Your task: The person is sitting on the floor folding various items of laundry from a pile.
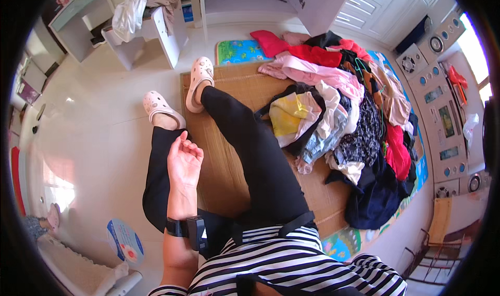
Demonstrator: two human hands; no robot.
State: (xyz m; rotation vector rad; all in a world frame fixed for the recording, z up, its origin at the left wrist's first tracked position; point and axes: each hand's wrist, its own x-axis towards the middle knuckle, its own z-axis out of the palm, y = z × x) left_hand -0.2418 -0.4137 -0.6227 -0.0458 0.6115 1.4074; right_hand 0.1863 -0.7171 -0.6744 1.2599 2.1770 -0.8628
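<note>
My left hand rests over my left leg, palm up. Its fingers curl loosely and hold nothing. A black strap with a small box is around that wrist. My right hand is out of sight; only its striped sleeve shows at the lower right. Right of my legs lies a big heap of clothes. In it are a yellow-and-white garment, a pink garment, a dark patterned garment, a navy garment and a red garment. Neither visible arm touches the heap.
The heap lies on a brown mat over a colourful play mat. A white chair with clothes draped on it stands at the far left. An open cabinet is at the back. A light wall unit runs along the right.
</note>
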